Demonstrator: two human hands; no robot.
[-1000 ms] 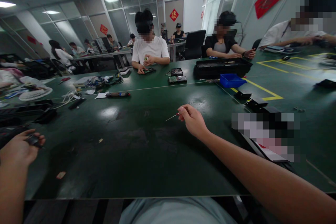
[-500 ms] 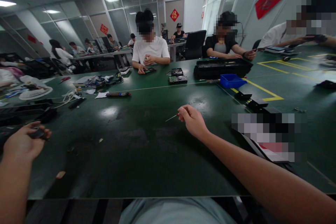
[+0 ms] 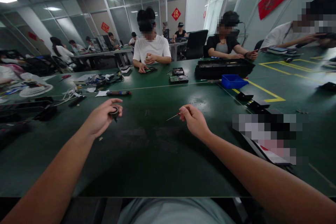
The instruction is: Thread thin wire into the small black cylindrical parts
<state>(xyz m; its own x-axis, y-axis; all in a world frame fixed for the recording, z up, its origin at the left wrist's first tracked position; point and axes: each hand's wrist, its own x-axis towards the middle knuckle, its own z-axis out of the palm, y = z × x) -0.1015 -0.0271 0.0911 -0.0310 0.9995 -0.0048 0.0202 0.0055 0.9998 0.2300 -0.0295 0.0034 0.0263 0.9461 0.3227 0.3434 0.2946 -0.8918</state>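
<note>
My left hand (image 3: 101, 119) is above the left middle of the green table (image 3: 147, 168), its fingers curled round a small, dark, ring-shaped object (image 3: 114, 112). That object looks like a roll of black tape, partly hidden by the fingers. To the right, my right hand (image 3: 194, 120) pinches a thin screwdriver (image 3: 172, 117) between thumb and fingers. Its slender metal shaft points left and slightly down, towards the gap between my hands. Only a bit of its red handle shows; the fingers cover the rest.
Ahead lie a dark pen-shaped tool (image 3: 118, 93), circuit boards (image 3: 179, 79), a long black casing (image 3: 224, 68) and a blue tray (image 3: 234, 81). Black parts (image 3: 258, 104) and a blurred-out flat item (image 3: 273, 147) lie at right. Cables (image 3: 69, 94) are at left. Co-workers sit opposite.
My left hand has come from the far left towards the middle, carrying the dark ring-shaped object. My right hand stays nearly still with the screwdriver.
</note>
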